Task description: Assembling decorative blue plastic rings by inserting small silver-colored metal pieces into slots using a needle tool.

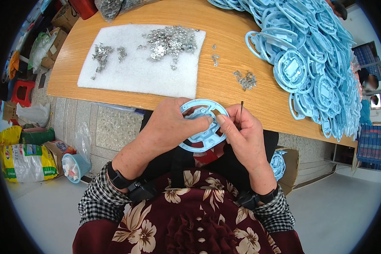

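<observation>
A light-blue round plastic housing (204, 142), with an open ring and a moulded centre, is held over my lap just off the table's front edge. My left hand (173, 125) grips it from the left, thumb pressed on its centre. My right hand (244, 131) pinches its right side with thumb and fingers. A thin dark rod-like tool (241, 111) sticks up from between the fingers of that same hand. Whether a small metal piece lies under the thumbs is hidden.
On the wooden table (224, 91) lies a white foam sheet (135, 78) bearing piles of small metal pieces (169, 44). More metal pieces (246, 80) lie to its right. A tall heap of blue housings (313, 63) covers the right side. A cardboard box (288, 169) of housings stands below.
</observation>
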A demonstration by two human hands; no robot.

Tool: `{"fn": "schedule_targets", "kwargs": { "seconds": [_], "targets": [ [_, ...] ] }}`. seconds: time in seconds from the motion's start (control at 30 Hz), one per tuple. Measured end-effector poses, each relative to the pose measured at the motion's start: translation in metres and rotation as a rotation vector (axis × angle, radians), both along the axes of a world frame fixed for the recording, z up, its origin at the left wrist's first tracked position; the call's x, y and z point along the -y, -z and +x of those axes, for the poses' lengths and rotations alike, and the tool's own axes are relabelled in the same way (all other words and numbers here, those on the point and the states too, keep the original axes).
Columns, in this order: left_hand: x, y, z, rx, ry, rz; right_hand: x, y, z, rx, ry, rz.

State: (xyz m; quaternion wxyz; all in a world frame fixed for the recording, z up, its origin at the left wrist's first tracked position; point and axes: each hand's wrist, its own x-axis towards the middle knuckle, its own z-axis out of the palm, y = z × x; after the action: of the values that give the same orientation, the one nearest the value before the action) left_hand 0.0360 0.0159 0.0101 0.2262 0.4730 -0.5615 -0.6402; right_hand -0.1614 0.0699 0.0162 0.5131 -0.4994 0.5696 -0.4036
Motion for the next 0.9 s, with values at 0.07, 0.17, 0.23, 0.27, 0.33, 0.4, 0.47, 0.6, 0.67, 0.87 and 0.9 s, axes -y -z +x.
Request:
{"fn": "schedule_targets", "kwargs": {
  "seconds": [0.07,0.17,0.23,0.27,0.33,0.4,0.47,0.6,0.67,0.87,0.9],
  "targets": [
    [0.0,-0.006,-0.001,0.043,0.004,-0.035,0.001,0.003,-0.001,-0.055,-0.018,-0.043],
    [0.001,-0.001,-0.002,0.043,0.016,-0.072,0.0,0.003,-0.002,0.067,0.021,-0.002],
    [0.001,-0.003,0.001,0.002,0.02,-0.075,0.0,0.002,-0.001,0.076,0.008,0.011],
    [0.001,-0.006,0.002,-0.031,0.024,-0.014,0.001,0.001,-0.003,0.08,0.004,0.025],
    [0.002,-0.008,0.002,-0.067,0.033,0.044,0.001,0.003,-0.006,0.093,0.011,0.037],
    [-0.002,-0.007,0.004,-0.289,-0.04,0.178,0.001,0.005,-0.008,0.108,0.015,0.046],
    [-0.003,-0.003,0.01,-0.328,-0.021,0.177,0.001,0.005,-0.012,0.203,0.034,0.102],
    [-0.013,-0.004,0.004,-0.334,-0.036,0.157,0.0,0.008,-0.017,0.255,0.05,0.122],
    [-0.013,-0.004,0.002,-0.324,-0.033,0.127,-0.002,0.008,-0.019,0.274,0.044,0.14],
    [-0.005,-0.019,-0.007,-0.387,-0.027,0.207,-0.013,0.007,-0.039,-0.071,0.176,-0.191],
    [-0.004,-0.021,-0.008,-0.396,-0.041,0.244,-0.013,0.008,-0.044,-0.369,0.175,-0.439]
  ]
}}
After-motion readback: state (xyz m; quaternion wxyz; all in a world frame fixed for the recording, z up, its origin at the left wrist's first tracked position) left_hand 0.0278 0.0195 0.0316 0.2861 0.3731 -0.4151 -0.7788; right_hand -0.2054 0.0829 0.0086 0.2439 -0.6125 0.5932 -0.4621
